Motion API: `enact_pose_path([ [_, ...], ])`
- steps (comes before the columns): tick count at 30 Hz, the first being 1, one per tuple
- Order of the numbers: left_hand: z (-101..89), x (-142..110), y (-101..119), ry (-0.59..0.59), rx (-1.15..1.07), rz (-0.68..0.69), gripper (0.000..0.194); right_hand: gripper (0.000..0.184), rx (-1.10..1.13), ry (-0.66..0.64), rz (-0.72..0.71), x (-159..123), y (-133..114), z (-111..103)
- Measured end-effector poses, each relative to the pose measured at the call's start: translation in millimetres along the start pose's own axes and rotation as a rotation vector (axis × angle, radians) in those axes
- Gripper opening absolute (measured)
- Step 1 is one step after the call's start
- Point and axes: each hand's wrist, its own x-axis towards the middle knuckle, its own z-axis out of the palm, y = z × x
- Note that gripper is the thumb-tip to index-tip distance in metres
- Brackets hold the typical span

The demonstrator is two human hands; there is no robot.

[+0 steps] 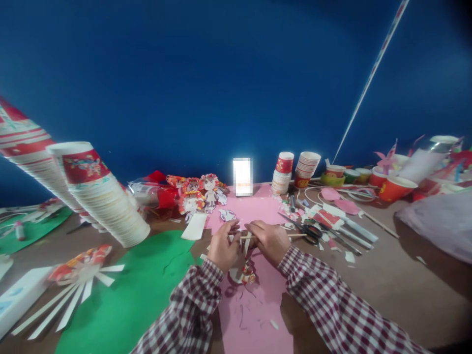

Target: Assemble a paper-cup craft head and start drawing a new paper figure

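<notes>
Hands point(224, 247) on a thin stick point(297, 235)

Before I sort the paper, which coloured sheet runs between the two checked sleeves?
The pink sheet, in the middle; the large green sheet and another green one lie to its left.

One left hand point(224, 250) and one right hand point(272, 241) show, with two checked sleeves point(195, 300) and one thin stick point(298, 235). On the counter point(372, 300), two tall cup stacks point(96, 191) stand left and two short cup stacks point(283, 172) far, right of middle; the cups within each cannot be counted. Left lie two green sheets point(136, 295), one fanned cut cup point(81, 275) and one white box point(27, 292). Far right come two pink paper pieces point(347, 206), one pair of scissors point(311, 233) and one plastic bag point(435, 221).
</notes>
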Motion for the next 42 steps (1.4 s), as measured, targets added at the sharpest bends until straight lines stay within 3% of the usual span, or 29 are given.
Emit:
enact_pose_path([
  [6,5.7,-1.2,-12.1,-0.117,-0.160,-0.101,0.047,0.033,0.034,0.043,-0.039,-0.9,-1.0,0.1],
  [13,7.2,-0.6,-12.3,-0.136,-0.283,-0.206,0.048,0.029,0.051,0.075,-0.053,-1.0,-2.2,5.4],
  [22,4.4,1.6,-13.8,-0.158,-0.223,-0.193,0.045,0.024,0.045,0.082,-0.074,-1.8,-7.5,6.9],
  [33,1.5,5.1,-12.6,-0.196,-0.200,-0.156,0.035,0.035,0.000,0.085,-0.015,-1.1,-7.0,6.4],
  [42,2.6,4.5,-7.8,-0.124,-0.188,-0.256,0.024,0.037,-0.026,0.085,0.087,0.3,-2.2,9.4],
])
